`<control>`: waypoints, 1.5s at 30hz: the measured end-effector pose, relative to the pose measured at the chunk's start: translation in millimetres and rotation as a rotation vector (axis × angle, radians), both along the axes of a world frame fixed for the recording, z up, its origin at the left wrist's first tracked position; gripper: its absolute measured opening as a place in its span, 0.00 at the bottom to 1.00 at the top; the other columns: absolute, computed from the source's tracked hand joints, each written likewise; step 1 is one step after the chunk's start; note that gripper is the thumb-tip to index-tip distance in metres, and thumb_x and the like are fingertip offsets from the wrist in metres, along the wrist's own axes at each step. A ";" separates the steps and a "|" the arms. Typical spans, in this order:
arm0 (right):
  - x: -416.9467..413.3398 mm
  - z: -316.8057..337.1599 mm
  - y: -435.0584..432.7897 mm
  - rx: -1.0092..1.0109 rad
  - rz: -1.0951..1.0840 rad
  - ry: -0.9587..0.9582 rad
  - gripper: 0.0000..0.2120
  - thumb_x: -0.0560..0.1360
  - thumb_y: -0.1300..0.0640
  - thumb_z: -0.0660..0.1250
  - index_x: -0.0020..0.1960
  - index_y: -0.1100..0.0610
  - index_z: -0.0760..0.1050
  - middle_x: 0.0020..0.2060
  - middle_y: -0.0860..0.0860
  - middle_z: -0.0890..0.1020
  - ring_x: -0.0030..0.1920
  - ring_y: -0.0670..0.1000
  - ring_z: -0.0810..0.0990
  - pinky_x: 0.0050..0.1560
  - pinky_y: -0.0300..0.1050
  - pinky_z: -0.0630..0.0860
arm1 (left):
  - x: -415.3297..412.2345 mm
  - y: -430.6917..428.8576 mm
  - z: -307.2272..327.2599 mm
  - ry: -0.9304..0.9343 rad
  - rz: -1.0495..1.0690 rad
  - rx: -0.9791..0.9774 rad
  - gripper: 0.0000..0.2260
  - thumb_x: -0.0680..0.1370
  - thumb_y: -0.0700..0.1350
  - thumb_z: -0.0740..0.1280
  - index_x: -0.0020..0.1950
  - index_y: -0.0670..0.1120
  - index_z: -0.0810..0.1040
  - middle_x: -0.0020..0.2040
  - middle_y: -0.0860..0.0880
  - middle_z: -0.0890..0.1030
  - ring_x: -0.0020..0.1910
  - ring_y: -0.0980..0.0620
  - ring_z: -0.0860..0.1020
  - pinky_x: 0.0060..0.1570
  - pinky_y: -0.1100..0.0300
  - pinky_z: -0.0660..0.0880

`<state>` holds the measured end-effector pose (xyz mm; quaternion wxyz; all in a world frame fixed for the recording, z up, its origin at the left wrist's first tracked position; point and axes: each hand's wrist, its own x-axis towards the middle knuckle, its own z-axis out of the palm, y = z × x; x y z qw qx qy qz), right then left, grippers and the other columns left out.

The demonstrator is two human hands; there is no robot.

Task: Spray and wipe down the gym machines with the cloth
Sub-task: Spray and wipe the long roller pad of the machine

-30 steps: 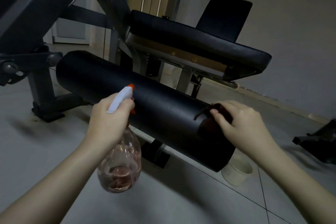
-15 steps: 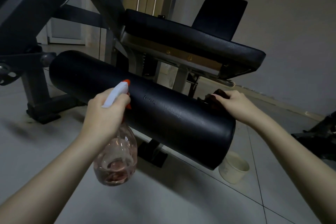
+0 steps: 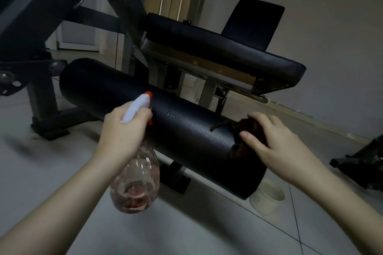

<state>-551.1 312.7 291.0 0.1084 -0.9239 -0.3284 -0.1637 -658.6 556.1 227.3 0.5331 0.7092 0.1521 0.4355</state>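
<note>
A long black roller pad (image 3: pixel 186 130) of the gym machine lies across the middle of the view. My left hand (image 3: pixel 122 130) grips the neck of a clear spray bottle (image 3: pixel 135 182) with a white and orange trigger head, its nozzle close to the pad's front. The bottle holds a little pinkish liquid. My right hand (image 3: pixel 275 147) holds a dark brown cloth (image 3: pixel 246 136) against the pad near its right end. Most of the cloth is hidden under my fingers.
Behind the roller stands the machine's black padded seat (image 3: pixel 228 51) with an upright back pad (image 3: pixel 252 23). The dark steel frame (image 3: pixel 41 16) rises at the left. A white paper cup (image 3: pixel 267 198) sits on the tiled floor under the roller's right end. Another machine's base (image 3: pixel 360 161) lies at the right.
My right hand with the cloth has slid from the roller's upper far side down toward me over its right end. My left hand and the bottle have stayed close to the pad.
</note>
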 end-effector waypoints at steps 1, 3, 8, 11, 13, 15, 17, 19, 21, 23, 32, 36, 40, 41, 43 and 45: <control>1.8 -1.4 6.9 -0.020 0.028 -0.061 0.26 0.74 0.37 0.53 0.69 0.46 0.63 0.61 0.51 0.70 0.61 0.53 0.71 0.56 0.45 0.68 | 0.3 0.2 -0.7 0.002 0.000 -0.007 0.12 0.76 0.46 0.62 0.44 0.36 0.75 0.38 0.41 0.74 0.38 0.53 0.71 0.41 0.54 0.69; 9.3 0.9 29.8 -0.025 0.108 -0.093 0.23 0.76 0.39 0.53 0.66 0.49 0.67 0.57 0.52 0.73 0.58 0.55 0.73 0.54 0.45 0.69 | -0.6 0.7 0.0 -0.002 -0.001 -0.034 0.15 0.73 0.50 0.62 0.43 0.37 0.76 0.40 0.38 0.76 0.39 0.52 0.73 0.43 0.52 0.71; 45.4 11.0 112.6 -0.018 0.312 0.143 0.24 0.76 0.37 0.53 0.63 0.50 0.70 0.54 0.54 0.76 0.55 0.54 0.75 0.55 0.50 0.74 | -0.3 -0.3 -0.6 -0.021 -0.039 -0.050 0.06 0.69 0.52 0.60 0.43 0.51 0.70 0.41 0.51 0.73 0.41 0.56 0.71 0.44 0.57 0.68; 52.6 15.9 118.7 -0.021 0.343 0.226 0.18 0.77 0.40 0.55 0.56 0.50 0.73 0.48 0.50 0.79 0.50 0.50 0.78 0.49 0.43 0.74 | 0.6 1.3 0.4 -0.022 -0.033 -0.056 0.06 0.70 0.52 0.60 0.42 0.52 0.70 0.41 0.51 0.73 0.41 0.57 0.71 0.44 0.57 0.69; 47.6 19.2 93.4 -0.014 0.365 0.231 0.11 0.78 0.45 0.58 0.53 0.50 0.73 0.44 0.47 0.79 0.47 0.47 0.78 0.44 0.39 0.73 | 1.0 3.1 0.5 -0.020 -0.041 -0.053 0.05 0.70 0.52 0.60 0.42 0.52 0.70 0.40 0.51 0.73 0.39 0.57 0.70 0.43 0.56 0.68; 44.0 18.5 66.2 -0.003 0.370 0.220 0.10 0.78 0.47 0.60 0.54 0.51 0.74 0.46 0.48 0.79 0.48 0.48 0.78 0.48 0.42 0.75 | 1.0 3.4 -1.0 -0.024 -0.051 -0.040 0.07 0.71 0.51 0.60 0.40 0.49 0.70 0.38 0.49 0.72 0.36 0.57 0.70 0.41 0.55 0.67; 40.4 15.6 57.5 -0.014 0.361 0.206 0.15 0.76 0.45 0.60 0.60 0.49 0.70 0.51 0.49 0.77 0.52 0.48 0.76 0.54 0.45 0.74 | 0.9 3.1 -2.8 -0.031 -0.047 -0.033 0.07 0.72 0.50 0.60 0.40 0.48 0.72 0.36 0.45 0.73 0.36 0.55 0.71 0.40 0.54 0.68; 40.6 16.7 70.0 -0.064 0.381 0.212 0.22 0.72 0.37 0.59 0.62 0.45 0.68 0.55 0.48 0.74 0.55 0.46 0.74 0.56 0.42 0.71 | 1.6 3.8 -3.1 -0.029 -0.038 -0.031 0.05 0.71 0.51 0.60 0.42 0.51 0.72 0.38 0.46 0.74 0.38 0.55 0.72 0.41 0.54 0.69; 41.8 26.0 83.9 -0.174 0.404 0.251 0.32 0.65 0.32 0.59 0.65 0.45 0.66 0.58 0.47 0.72 0.57 0.45 0.72 0.55 0.36 0.68 | 3.0 4.0 -3.1 -0.030 -0.032 -0.046 0.05 0.69 0.51 0.59 0.42 0.51 0.70 0.40 0.50 0.73 0.39 0.56 0.71 0.42 0.55 0.68; 44.3 38.3 86.6 -0.309 0.437 0.354 0.39 0.63 0.33 0.65 0.71 0.44 0.59 0.62 0.44 0.68 0.60 0.43 0.69 0.53 0.29 0.65 | 3.8 4.6 -3.7 -0.034 -0.032 -0.053 0.05 0.69 0.50 0.59 0.41 0.50 0.69 0.40 0.51 0.72 0.39 0.56 0.70 0.42 0.55 0.68; 60.2 22.4 133.6 -0.093 0.605 0.311 0.27 0.65 0.39 0.67 0.62 0.45 0.68 0.57 0.45 0.75 0.59 0.45 0.74 0.60 0.36 0.69 | 3.5 3.4 -6.4 -0.063 -0.062 -0.089 0.04 0.69 0.48 0.60 0.41 0.51 0.68 0.38 0.47 0.72 0.34 0.53 0.66 0.36 0.53 0.64; 78.7 15.1 201.6 -0.036 0.564 0.335 0.14 0.73 0.44 0.67 0.55 0.49 0.74 0.51 0.49 0.80 0.53 0.49 0.78 0.55 0.43 0.73 | 3.9 3.2 -2.5 -0.023 -0.005 -0.058 0.11 0.68 0.50 0.60 0.40 0.42 0.73 0.35 0.44 0.75 0.33 0.53 0.69 0.35 0.50 0.67; 73.5 25.9 188.4 -0.104 0.527 0.308 0.07 0.76 0.46 0.64 0.53 0.46 0.73 0.48 0.46 0.80 0.48 0.45 0.77 0.48 0.37 0.71 | 2.7 0.7 -1.5 -0.010 0.007 -0.052 0.12 0.69 0.50 0.60 0.41 0.41 0.74 0.35 0.44 0.74 0.33 0.54 0.68 0.36 0.50 0.66; 69.3 30.3 172.2 -0.139 0.533 0.297 0.07 0.76 0.47 0.64 0.54 0.45 0.73 0.48 0.45 0.80 0.46 0.42 0.77 0.46 0.34 0.71 | 2.4 0.7 -1.8 -0.004 -0.005 -0.053 0.09 0.69 0.50 0.60 0.40 0.45 0.72 0.36 0.46 0.73 0.34 0.54 0.68 0.36 0.50 0.66; 63.7 33.8 140.5 -0.192 0.550 0.292 0.10 0.76 0.48 0.64 0.57 0.46 0.75 0.48 0.43 0.81 0.45 0.38 0.77 0.45 0.28 0.71 | 2.7 0.5 -1.7 0.003 -0.014 -0.061 0.08 0.68 0.50 0.59 0.39 0.46 0.71 0.37 0.42 0.73 0.34 0.53 0.67 0.35 0.50 0.66; 58.7 29.7 126.0 -0.171 0.582 0.279 0.14 0.75 0.49 0.65 0.61 0.47 0.75 0.50 0.43 0.81 0.49 0.38 0.78 0.52 0.29 0.71 | 3.7 1.4 -3.6 -0.007 0.008 -0.060 0.15 0.68 0.49 0.60 0.41 0.37 0.73 0.36 0.41 0.72 0.33 0.53 0.66 0.35 0.52 0.64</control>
